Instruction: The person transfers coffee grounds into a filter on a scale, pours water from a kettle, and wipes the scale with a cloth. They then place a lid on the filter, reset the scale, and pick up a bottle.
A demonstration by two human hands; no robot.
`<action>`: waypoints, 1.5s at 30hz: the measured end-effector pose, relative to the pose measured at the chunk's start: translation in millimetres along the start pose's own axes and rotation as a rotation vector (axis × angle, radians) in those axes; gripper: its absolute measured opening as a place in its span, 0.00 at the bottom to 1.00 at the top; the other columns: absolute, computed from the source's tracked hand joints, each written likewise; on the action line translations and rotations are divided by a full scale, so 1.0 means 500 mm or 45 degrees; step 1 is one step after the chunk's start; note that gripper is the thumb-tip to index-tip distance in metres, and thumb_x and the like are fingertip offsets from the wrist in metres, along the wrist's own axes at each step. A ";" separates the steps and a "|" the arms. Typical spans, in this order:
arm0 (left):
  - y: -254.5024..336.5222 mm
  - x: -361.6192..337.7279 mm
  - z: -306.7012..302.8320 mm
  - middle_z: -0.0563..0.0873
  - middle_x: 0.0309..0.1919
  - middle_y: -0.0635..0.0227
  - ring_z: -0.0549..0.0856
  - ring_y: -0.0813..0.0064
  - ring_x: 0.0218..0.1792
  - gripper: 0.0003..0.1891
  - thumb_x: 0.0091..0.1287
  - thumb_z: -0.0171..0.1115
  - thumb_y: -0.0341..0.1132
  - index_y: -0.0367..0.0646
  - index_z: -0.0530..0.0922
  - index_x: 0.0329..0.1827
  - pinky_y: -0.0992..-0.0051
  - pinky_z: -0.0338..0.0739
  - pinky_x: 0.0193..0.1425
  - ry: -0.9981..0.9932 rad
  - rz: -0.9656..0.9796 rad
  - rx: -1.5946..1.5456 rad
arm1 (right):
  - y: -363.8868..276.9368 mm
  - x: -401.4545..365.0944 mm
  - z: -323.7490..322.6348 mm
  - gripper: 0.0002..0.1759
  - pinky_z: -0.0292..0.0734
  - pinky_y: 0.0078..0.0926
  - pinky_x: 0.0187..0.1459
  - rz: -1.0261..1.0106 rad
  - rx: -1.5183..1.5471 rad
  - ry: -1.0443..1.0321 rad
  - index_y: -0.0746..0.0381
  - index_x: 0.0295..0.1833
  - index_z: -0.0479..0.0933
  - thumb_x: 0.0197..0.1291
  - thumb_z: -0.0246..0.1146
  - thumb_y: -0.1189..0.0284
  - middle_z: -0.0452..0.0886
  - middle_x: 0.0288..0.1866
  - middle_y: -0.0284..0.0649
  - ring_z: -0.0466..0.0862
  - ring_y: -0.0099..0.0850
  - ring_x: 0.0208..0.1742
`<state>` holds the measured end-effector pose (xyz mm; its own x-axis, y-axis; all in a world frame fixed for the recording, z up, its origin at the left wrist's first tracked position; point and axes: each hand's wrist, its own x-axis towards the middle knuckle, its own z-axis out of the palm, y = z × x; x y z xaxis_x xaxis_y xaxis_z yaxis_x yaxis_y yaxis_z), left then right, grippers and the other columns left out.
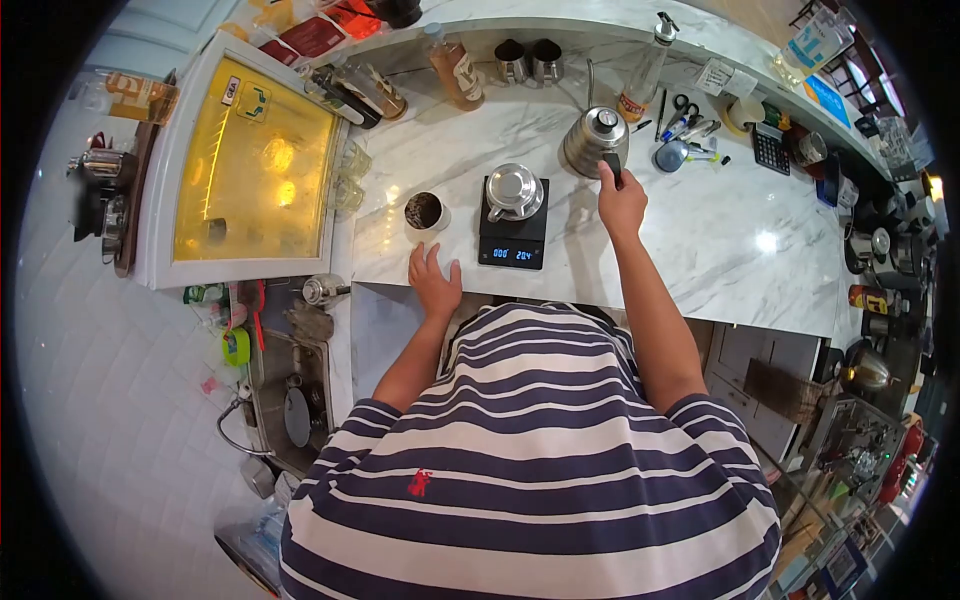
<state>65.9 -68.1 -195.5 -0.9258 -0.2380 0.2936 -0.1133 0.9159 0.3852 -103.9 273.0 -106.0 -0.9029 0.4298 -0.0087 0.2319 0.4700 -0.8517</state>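
My right hand [623, 205] is closed around the dark handle of a steel gooseneck kettle [588, 143], which stands on the marble counter. My left hand [436, 287] rests at the counter's front edge, fingers apart and holding nothing. Just beyond its fingertips stands a white cup [441, 220] with dark grounds inside. Between the two hands lies a black digital scale [513, 238] with lit blue digits. On the scale sits a metal pour-over dripper [514, 190]; whatever is under it is mostly hidden.
Behind are bottles [455, 68], two metal pitchers [511, 62] and a tall glass bottle [647, 72]. To the right lie scissors [685, 105], pens and a calculator [770, 149]. A yellow-lit glass-door cabinet [260, 165] and glasses [350, 193] stand left, above a sink [283, 365].
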 end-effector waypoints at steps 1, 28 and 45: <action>0.006 -0.009 0.003 0.73 0.75 0.44 0.69 0.40 0.78 0.30 0.68 0.73 0.41 0.41 0.78 0.72 0.44 0.61 0.82 0.011 -0.031 0.011 | -0.002 0.014 0.001 0.28 0.81 0.44 0.45 0.014 0.006 -0.038 0.67 0.43 0.87 0.72 0.69 0.47 0.89 0.35 0.54 0.88 0.51 0.38; 0.092 -0.093 0.049 0.69 0.78 0.35 0.64 0.34 0.80 0.35 0.73 0.70 0.43 0.36 0.71 0.78 0.38 0.57 0.82 0.116 -0.124 0.119 | 0.242 -0.026 -0.134 0.29 0.85 0.37 0.58 0.050 0.163 -0.321 0.68 0.63 0.83 0.69 0.74 0.54 0.92 0.55 0.53 0.92 0.44 0.56; 0.107 -0.073 0.024 0.72 0.77 0.48 0.68 0.45 0.80 0.31 0.71 0.72 0.42 0.43 0.76 0.74 0.43 0.60 0.81 0.012 -0.272 0.130 | 0.116 0.293 -0.186 0.25 0.84 0.35 0.59 -0.212 0.269 -0.190 0.67 0.63 0.84 0.71 0.72 0.58 0.91 0.55 0.47 0.91 0.39 0.53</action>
<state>89.4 -6.4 -196.0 -0.8737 -0.4322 0.2234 -0.3422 0.8723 0.3493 -188.9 434.9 -107.9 -0.9689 0.2350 0.0770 0.0098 0.3474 -0.9377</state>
